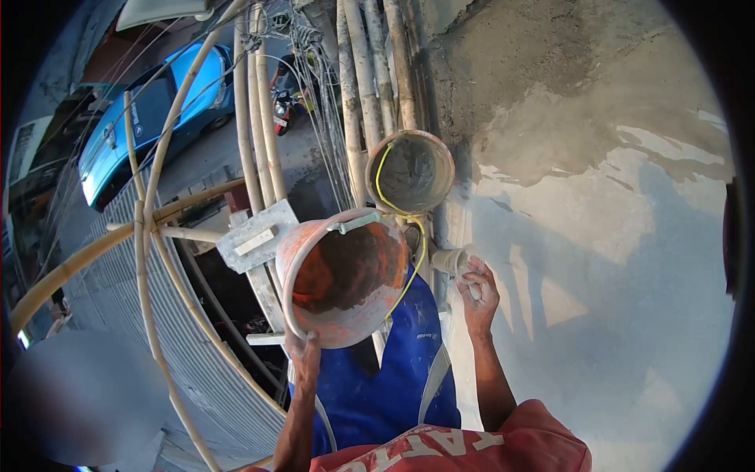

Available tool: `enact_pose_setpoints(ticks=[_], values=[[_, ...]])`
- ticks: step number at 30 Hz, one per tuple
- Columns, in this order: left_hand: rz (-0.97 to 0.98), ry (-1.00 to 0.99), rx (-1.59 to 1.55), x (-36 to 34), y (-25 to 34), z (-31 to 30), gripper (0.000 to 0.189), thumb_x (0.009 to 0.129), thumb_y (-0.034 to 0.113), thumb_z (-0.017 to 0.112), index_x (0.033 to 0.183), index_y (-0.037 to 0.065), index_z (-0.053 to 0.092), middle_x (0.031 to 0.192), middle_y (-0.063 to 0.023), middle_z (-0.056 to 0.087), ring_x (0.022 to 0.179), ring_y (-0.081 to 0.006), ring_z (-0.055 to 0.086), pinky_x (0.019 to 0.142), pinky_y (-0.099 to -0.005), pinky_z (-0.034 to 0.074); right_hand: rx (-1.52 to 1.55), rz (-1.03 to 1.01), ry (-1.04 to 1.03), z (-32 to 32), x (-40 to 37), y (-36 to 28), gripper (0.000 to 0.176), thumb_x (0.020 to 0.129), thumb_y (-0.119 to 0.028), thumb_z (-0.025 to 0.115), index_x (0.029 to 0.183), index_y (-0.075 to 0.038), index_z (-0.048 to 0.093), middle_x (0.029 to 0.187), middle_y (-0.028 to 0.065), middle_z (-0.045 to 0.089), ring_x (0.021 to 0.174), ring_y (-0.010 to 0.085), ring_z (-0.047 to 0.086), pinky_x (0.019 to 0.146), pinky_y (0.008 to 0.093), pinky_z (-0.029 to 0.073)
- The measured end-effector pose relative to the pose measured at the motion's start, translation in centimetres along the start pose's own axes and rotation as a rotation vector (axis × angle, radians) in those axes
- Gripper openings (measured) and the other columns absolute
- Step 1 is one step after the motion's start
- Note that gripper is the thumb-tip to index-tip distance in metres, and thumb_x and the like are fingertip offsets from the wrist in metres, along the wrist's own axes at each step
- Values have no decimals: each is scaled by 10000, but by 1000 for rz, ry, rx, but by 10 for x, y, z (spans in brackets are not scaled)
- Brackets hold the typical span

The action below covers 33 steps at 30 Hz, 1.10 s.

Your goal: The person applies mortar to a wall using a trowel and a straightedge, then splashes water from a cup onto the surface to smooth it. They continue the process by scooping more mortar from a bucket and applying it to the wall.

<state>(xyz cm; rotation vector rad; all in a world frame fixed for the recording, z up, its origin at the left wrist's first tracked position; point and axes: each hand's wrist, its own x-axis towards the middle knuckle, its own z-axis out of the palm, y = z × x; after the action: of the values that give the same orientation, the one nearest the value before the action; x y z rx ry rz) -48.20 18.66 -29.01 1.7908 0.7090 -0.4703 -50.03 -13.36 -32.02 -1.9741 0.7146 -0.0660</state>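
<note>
Wall [621, 267] patchy grey, bamboo poles [363, 79] alongside; bucket [346, 326] in left hand [305, 352].

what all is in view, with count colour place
near bucket: one, orange and grey, centre
far bucket: one, grey-brown, beyond it
cord: one, yellow, by both buckets
flat tool: one, grey, left of centre
cylinder: one, grey, right of centre
poles: several, tan, top and left
wires: many, grey, top
car: one, blue, upper left
motorbike: one, partly red, top
corrugated surface: one, grey, lower left
plastered surface: one, grey, right
shirt: one, red, bottom
trousers: one pair, blue, bottom
left hand: one, on near bucket
right hand: one, at cylinder
</note>
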Motion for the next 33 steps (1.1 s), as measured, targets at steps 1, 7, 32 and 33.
enact_pose_setpoints(ticks=[1,7,32,33], values=[[-10,-20,-39,-1,2,-4,562,727,55,463,1273,-35,363,1138,-110,494,1028,-179,455,912,-297,350,-10,13,20,-3,11,11,174,722,-21,693,851,6,580,1064,177,563,1011,277,567,795,360,513],[-16,55,-18,-12,-12,-30,585,739,102,527,1282,-35,359,1191,-114,482,1089,-197,440,952,-310,320,-534,230,-129,7,155,106,376,782,-364,652,865,-1,595,833,157,618,785,282,610,681,369,464],[-80,45,5,-34,1,-23,610,661,5,441,1264,-42,368,1121,-107,499,1037,-185,458,926,-290,339,-130,101,195,-21,232,36,491,823,-370,618,1060,47,515,1023,144,558,877,169,564,610,303,558],[-36,33,20,-31,2,-22,615,662,3,439,1271,-38,363,1123,-105,495,1036,-184,456,926,-289,338,-51,89,219,-20,206,36,410,830,-303,623,1035,35,516,1044,137,550,895,171,557,629,303,549]])
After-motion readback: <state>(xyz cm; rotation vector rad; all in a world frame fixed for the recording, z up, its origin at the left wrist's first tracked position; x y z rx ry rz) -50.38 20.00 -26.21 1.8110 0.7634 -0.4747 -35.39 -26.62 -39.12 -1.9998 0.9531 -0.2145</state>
